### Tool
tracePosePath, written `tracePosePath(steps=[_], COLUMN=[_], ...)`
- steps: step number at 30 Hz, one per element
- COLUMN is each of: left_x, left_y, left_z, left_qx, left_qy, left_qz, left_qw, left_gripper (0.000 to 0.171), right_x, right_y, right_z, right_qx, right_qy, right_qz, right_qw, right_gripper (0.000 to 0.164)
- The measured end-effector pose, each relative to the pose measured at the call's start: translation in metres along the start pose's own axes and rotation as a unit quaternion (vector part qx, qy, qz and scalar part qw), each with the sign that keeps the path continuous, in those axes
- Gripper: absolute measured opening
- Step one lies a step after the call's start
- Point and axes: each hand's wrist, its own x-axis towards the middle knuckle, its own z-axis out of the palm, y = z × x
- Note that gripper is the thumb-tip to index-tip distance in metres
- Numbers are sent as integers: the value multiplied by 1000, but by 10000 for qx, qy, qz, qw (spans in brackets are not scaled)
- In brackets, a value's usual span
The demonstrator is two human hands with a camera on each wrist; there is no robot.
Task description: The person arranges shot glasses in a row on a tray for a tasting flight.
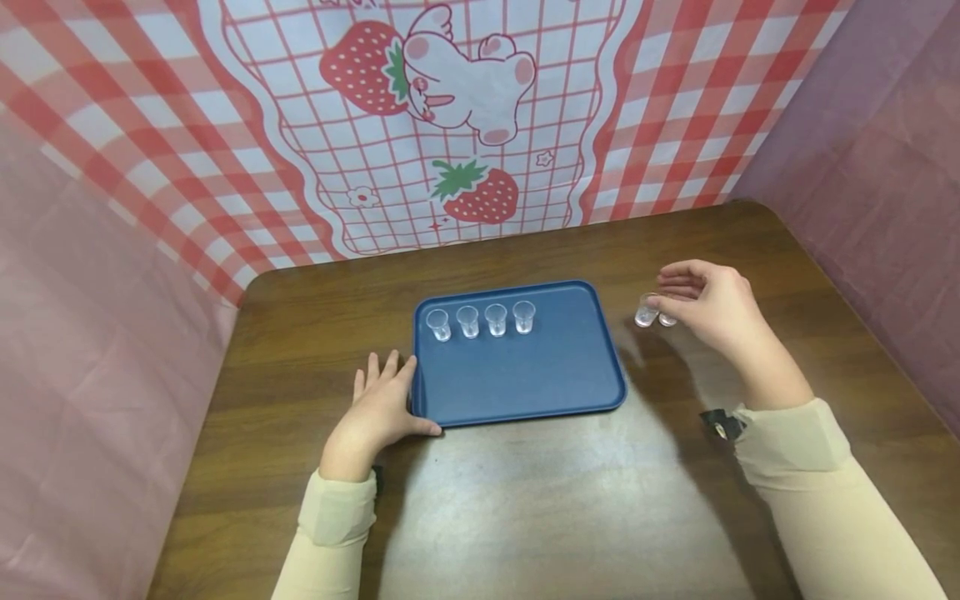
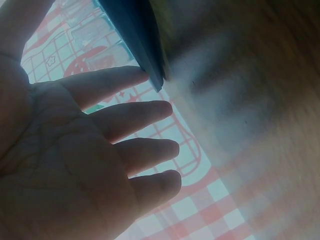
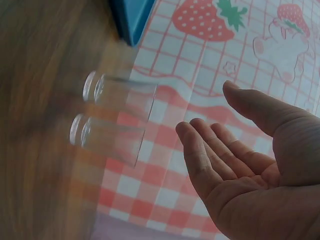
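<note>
A blue tray (image 1: 517, 379) lies on the table, with several small clear glasses (image 1: 496, 320) standing in a row along its far side. Against the tray's left end rests my left hand (image 1: 375, 412), fingers spread, index fingertip and thumb at the rim. In the left wrist view the index fingertip meets the tray's edge (image 2: 142, 47). To the right of the tray stand two more clear glasses (image 3: 125, 97), upright and side by side. My right hand (image 1: 716, 308) hovers beside them, fingers loosely bent. A gap shows between its fingertips and the glasses in the right wrist view.
The brown wooden table (image 1: 517, 517) has rounded far corners. Behind it hangs a red-and-white checked cloth (image 1: 480, 83) with strawberries. Pink drapes (image 1: 97, 350) close off both sides. A small black object (image 1: 723, 424) sits by the right cuff.
</note>
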Motion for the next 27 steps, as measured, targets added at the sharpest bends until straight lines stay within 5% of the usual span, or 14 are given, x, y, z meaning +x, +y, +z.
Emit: tracePosePath(steps=[15,27], left_x=[0,1], left_y=[-1,0], left_z=[0,-1], left_qx=[27,-5], left_qy=[-30,-38], left_qz=[4,-20], left_qw=[10000,10000], left_gripper=[121,122], right_x=[1,6], right_y=[24,44], right_z=[-20,-22], right_qx=[-189,-474], right_qy=[95,-549], right_qz=[365,667], right_qw=[9991,9951], right_gripper=[49,63])
